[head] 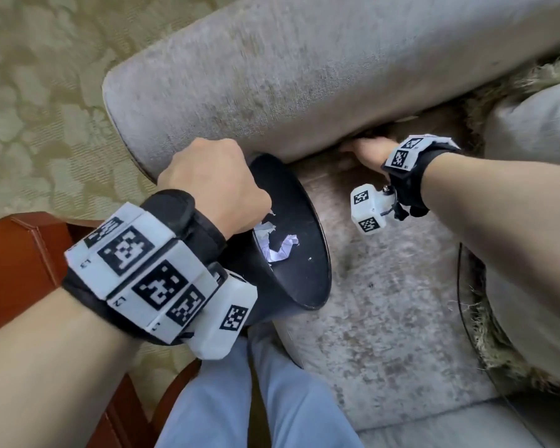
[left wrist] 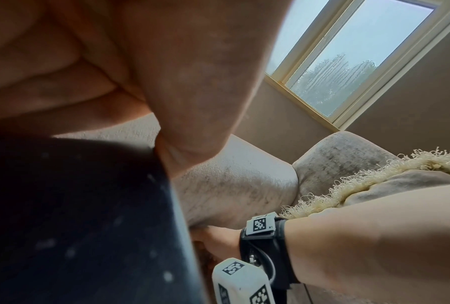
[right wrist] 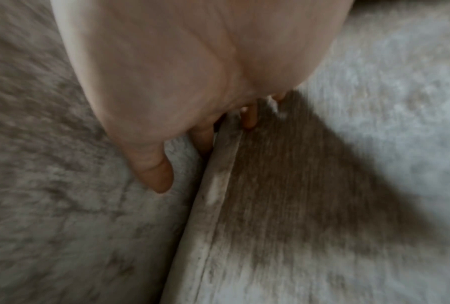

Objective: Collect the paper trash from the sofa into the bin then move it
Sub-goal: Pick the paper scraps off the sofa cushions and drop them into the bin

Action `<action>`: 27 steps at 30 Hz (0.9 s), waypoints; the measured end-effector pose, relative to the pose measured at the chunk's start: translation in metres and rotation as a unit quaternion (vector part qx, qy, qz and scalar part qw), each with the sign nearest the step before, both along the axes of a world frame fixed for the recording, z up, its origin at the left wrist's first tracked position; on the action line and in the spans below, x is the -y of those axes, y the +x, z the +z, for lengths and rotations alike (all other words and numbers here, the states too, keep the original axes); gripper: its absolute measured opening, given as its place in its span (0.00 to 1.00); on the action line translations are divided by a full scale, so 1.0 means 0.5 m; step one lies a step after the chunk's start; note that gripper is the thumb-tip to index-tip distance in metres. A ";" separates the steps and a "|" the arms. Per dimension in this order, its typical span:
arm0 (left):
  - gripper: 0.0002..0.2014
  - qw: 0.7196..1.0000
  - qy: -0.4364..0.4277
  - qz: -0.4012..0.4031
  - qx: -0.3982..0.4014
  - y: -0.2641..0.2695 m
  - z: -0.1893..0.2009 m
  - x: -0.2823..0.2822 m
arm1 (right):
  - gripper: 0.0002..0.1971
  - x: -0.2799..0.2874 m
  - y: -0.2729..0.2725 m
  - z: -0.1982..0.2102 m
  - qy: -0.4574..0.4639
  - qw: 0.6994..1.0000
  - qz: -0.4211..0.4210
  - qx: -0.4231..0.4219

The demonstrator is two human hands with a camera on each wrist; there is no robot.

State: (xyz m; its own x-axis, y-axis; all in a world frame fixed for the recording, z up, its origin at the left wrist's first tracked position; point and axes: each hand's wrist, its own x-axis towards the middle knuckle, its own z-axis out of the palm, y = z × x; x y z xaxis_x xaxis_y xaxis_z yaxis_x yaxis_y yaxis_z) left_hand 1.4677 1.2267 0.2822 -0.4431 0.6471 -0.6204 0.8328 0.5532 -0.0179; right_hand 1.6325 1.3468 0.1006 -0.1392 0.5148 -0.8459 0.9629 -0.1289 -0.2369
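Note:
A black bin [head: 291, 221] is tilted against the sofa's front edge, its mouth turned to me. Crumpled white paper [head: 283, 248] lies inside. My left hand [head: 214, 182] grips the bin's rim from above; the left wrist view shows my curled fingers [left wrist: 167, 82] over the dark bin wall [left wrist: 76, 216]. My right hand [head: 366, 150] reaches into the crease between seat and backrest. In the right wrist view its fingers [right wrist: 206, 139] point down at the seam, fairly straight. A small white scrap [right wrist: 273, 105] lies by the fingertips; whether they touch it is too blurred to tell.
The grey velvet sofa has a broad backrest [head: 304, 76] and a seat [head: 385, 318]. A fringed cushion [head: 537, 124] lies at the right, with a thin black cable [head: 463, 302] beside it. A red-brown wooden table [head: 20, 263] stands at the lower left on patterned carpet [head: 29, 92].

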 end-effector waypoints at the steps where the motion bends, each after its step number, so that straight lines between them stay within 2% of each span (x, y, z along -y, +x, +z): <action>1: 0.11 1.000 0.005 -0.001 -0.006 0.000 -0.003 0.000 | 0.25 -0.003 -0.003 0.000 0.004 1.000 0.004 -0.001; 6: 0.11 0.999 0.024 -0.010 -0.025 0.006 -0.009 0.000 | 0.18 -0.006 0.005 -0.013 0.028 0.997 0.074 -0.007; 10: 0.11 0.999 0.016 -0.015 -0.027 0.013 -0.007 -0.002 | 0.18 0.003 0.006 0.005 0.032 0.997 0.067 -0.017; 12: 0.11 1.000 0.012 -0.015 -0.022 0.014 -0.006 -0.003 | 0.20 0.012 0.006 0.006 0.029 0.997 0.071 -0.022; 14: 0.11 1.000 0.013 -0.018 -0.018 0.013 -0.004 -0.003 | 0.28 0.019 0.007 0.017 0.012 0.997 0.078 -0.025; 15: 0.12 1.000 0.015 -0.022 -0.016 0.013 -0.002 -0.003 | 0.27 0.019 0.006 0.023 0.005 0.997 0.074 -0.028; 17: 0.12 1.000 0.016 -0.025 -0.010 0.012 -0.001 -0.002 | 0.18 0.018 0.001 0.031 -0.011 0.998 0.053 -0.027; 18: 0.11 1.000 0.016 -0.024 -0.007 0.010 -0.001 -0.001 | 0.17 0.016 -0.002 0.031 -0.015 0.999 0.041 -0.033; 24: 0.10 0.999 0.029 -0.024 -0.002 0.007 -0.009 0.005 | 0.22 0.017 -0.031 -0.015 -0.013 0.999 -0.011 -0.032; 27: 0.11 0.999 0.040 -0.025 -0.017 0.005 -0.010 0.009 | 0.23 0.017 -0.044 -0.018 0.002 0.999 -0.006 -0.042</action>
State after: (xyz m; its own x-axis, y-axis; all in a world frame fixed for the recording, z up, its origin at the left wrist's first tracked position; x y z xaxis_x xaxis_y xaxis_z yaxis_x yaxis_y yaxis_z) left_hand 1.4704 1.2225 0.2772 -0.4281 0.7165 -0.5507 0.8595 0.5112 -0.0030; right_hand 1.6104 1.3386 0.0915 -0.2042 0.5196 -0.8296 0.9379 -0.1390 -0.3179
